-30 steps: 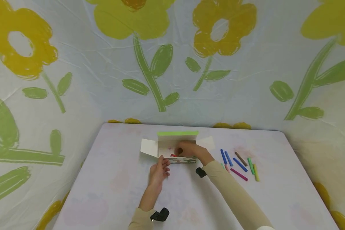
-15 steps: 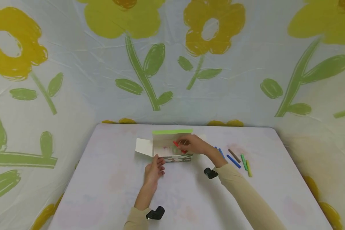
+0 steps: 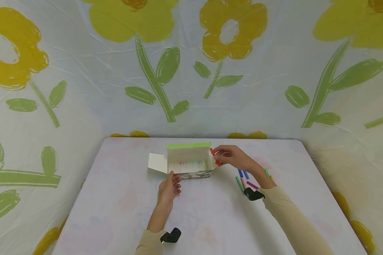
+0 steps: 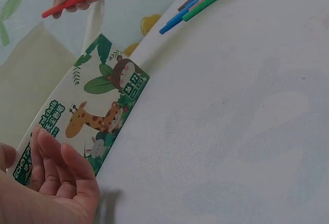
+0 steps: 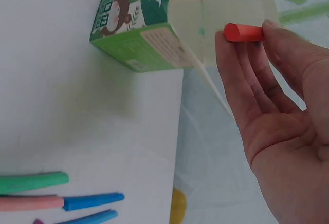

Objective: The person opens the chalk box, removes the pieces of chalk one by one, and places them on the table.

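Held between the fingers and thumb of my right hand (image 3: 234, 157) is a red chalk stick (image 5: 244, 32), raised beside the right end of an open chalk box (image 3: 194, 174). The box has animal drawings on its front, and its lid and side flaps stand spread. Its inside shows a row of pale sticks (image 3: 191, 166). My left hand (image 3: 167, 191) is at the box's front left corner, thumb at the upper rim and loosely curled fingers along the printed front (image 4: 97, 116).
Right of the box, several loose chalk sticks lie on the white table, among them a green one (image 3: 239, 184), a blue one (image 3: 240, 173) and a magenta one (image 3: 253, 185). The right forearm (image 3: 293, 212) covers part of the group. A flowered cloth (image 3: 191, 117) hangs behind the table.
My right hand has come up out of the box with the red chalk stick and moved right, past the box's right end. My left hand has stayed at the front corner.
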Available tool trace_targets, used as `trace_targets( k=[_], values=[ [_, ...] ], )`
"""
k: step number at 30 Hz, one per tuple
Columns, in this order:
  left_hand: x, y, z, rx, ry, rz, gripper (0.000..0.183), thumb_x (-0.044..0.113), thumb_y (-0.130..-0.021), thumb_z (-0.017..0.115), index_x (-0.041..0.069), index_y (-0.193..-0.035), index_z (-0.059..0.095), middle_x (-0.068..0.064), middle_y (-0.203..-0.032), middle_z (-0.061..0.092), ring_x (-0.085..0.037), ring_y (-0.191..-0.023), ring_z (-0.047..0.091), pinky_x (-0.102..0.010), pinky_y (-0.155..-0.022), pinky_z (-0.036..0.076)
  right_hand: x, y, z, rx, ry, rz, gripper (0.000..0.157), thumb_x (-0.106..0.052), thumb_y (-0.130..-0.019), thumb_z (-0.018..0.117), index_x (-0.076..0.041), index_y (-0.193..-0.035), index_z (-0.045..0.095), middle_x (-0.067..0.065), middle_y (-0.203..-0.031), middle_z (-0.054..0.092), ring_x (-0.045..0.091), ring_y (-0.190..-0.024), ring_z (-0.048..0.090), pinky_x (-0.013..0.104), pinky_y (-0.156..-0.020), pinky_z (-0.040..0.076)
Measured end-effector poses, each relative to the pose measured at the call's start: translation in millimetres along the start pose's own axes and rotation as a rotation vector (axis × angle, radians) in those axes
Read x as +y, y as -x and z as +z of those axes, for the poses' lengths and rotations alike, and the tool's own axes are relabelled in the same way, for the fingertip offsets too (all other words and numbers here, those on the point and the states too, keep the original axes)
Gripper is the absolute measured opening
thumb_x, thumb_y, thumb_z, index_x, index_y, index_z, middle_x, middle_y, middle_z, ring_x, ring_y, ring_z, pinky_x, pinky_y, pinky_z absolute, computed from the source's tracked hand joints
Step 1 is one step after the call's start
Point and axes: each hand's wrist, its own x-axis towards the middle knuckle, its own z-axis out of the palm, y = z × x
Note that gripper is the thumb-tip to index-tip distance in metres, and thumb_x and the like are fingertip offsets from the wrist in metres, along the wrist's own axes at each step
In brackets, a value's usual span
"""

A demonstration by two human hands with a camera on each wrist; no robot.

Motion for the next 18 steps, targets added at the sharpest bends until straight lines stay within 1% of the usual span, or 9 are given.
trace_targets(
  k=[3, 9, 11, 14, 17, 18],
  values=[
    [0.2, 0.1, 0.1, 0.0, 0.001, 0.001, 0.054, 0.048, -0.106, 0.054, -0.004, -0.117, 0.064, -0.004, -0.097, 0.069, -0.011, -0.072, 0.054, -0.026, -0.066, 0.047, 4, 13, -8.8, 0.046, 0.004, 0.05, 0.041, -0.027, -0.103, 0.066, -0.001, -0.134, 0.062, 0.014, -0.118, 0.066, 0.028, -0.106, 0.068, 0.043, -0.092, 0.058],
    [0.0, 0.4, 1.2, 0.006, 0.003, -0.003, 0.052, 0.047, -0.105, 0.055, -0.003, -0.115, 0.065, -0.003, -0.095, 0.069, -0.01, -0.071, 0.054, -0.025, -0.065, 0.047, 23, 42, -24.7, 0.112, -0.068, 0.093, 0.042, -0.026, -0.104, 0.065, 0.0, -0.136, 0.059, 0.02, -0.12, 0.066, 0.03, -0.107, 0.069, 0.037, -0.09, 0.059],
    [0.3, 0.5, 1.2, 0.009, 0.003, -0.002, 0.052, 0.047, -0.106, 0.055, -0.003, -0.115, 0.065, -0.004, -0.095, 0.069, -0.011, -0.071, 0.054, -0.025, -0.065, 0.047, 30, 51, -29.0, 0.134, -0.088, 0.101, 0.043, -0.025, -0.104, 0.065, 0.0, -0.137, 0.057, 0.023, -0.121, 0.065, 0.031, -0.107, 0.07, 0.037, -0.089, 0.059],
    [1.3, 1.3, 1.4, 0.012, -0.003, -0.002, 0.053, 0.047, -0.106, 0.055, -0.004, -0.116, 0.064, -0.005, -0.096, 0.069, -0.011, -0.072, 0.054, -0.025, -0.066, 0.047, 40, 66, -34.1, 0.171, -0.073, 0.135, 0.045, -0.028, -0.104, 0.064, 0.0, -0.138, 0.056, 0.023, -0.124, 0.065, 0.031, -0.108, 0.071, 0.039, -0.09, 0.058],
    [2.2, 2.2, 1.2, 0.016, -0.011, -0.004, 0.053, 0.046, -0.106, 0.054, -0.005, -0.117, 0.064, -0.005, -0.097, 0.069, -0.012, -0.073, 0.054, -0.025, -0.066, 0.047, 48, 81, -36.5, 0.194, -0.064, 0.172, 0.048, -0.03, -0.105, 0.062, 0.002, -0.14, 0.054, 0.026, -0.128, 0.063, 0.032, -0.107, 0.071, 0.042, -0.091, 0.058],
    [2.5, 2.4, 1.1, 0.017, -0.014, -0.005, 0.053, 0.046, -0.106, 0.054, -0.005, -0.117, 0.064, -0.005, -0.097, 0.069, -0.012, -0.073, 0.054, -0.025, -0.066, 0.047, 51, 86, -36.7, 0.203, -0.058, 0.185, 0.048, -0.03, -0.105, 0.062, 0.002, -0.14, 0.054, 0.026, -0.127, 0.063, 0.031, -0.106, 0.072, 0.041, -0.091, 0.058]
  ],
)
